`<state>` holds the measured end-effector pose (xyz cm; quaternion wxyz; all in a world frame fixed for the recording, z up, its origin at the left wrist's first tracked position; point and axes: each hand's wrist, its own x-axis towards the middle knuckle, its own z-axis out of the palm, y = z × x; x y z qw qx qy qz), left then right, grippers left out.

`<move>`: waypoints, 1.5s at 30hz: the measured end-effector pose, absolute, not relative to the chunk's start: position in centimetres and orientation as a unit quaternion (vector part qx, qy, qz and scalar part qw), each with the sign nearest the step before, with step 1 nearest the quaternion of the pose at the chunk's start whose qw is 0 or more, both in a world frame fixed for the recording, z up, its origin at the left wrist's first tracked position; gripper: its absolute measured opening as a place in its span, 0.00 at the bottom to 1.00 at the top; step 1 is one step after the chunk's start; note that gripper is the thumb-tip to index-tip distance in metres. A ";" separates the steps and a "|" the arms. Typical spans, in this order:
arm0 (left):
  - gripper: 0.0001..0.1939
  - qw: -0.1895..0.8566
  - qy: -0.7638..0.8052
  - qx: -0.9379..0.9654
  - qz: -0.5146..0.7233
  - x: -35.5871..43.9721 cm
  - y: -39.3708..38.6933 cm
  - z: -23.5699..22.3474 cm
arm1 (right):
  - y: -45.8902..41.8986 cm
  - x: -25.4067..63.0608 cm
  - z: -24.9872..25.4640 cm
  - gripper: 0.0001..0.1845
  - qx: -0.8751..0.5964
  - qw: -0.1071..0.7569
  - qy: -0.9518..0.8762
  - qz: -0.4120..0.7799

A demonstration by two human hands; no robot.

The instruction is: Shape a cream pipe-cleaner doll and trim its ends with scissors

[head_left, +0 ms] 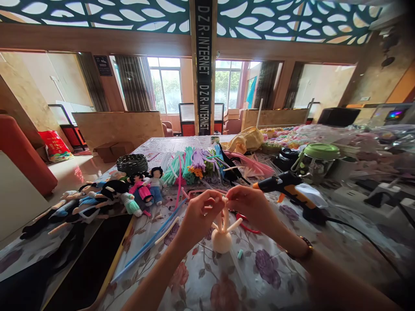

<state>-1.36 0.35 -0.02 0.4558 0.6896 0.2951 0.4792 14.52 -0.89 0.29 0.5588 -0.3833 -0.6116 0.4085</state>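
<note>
The left hand (202,216), its fingers closed in a pinch, grips the tips of the upright stems of a cream figure (221,240); the right hand (251,207) pinches at the same tips from the other side, though the fingers partly hide what lies between them; the figure stands on its round ball end on the flowered tabletop (204,285), below and between both hands. Left to right around that figure: well to its left, small dolls (136,190) lie piled beyond a dark-screened device (94,255); nearer its left, loose blue stems (152,242) lie slantwise; behind it, coloured stems (191,162) are heaped; just right of its base sits a teal scrap (240,253); farther right lies a glue gun (292,190), nozzle towards the right hand. The rounded base could roll if the pinch pulls sideways; uneven tugging might bend or loosen a stem; if the gun is hot, which cannot be seen, a backward slip of the right hand could mean a burn.
</note>
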 end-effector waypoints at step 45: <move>0.23 0.643 0.203 0.621 0.400 -1.7 0.3 0.8 | -1.6 16.0 2.4 0.06 -0.421 0.591 -0.622 0.294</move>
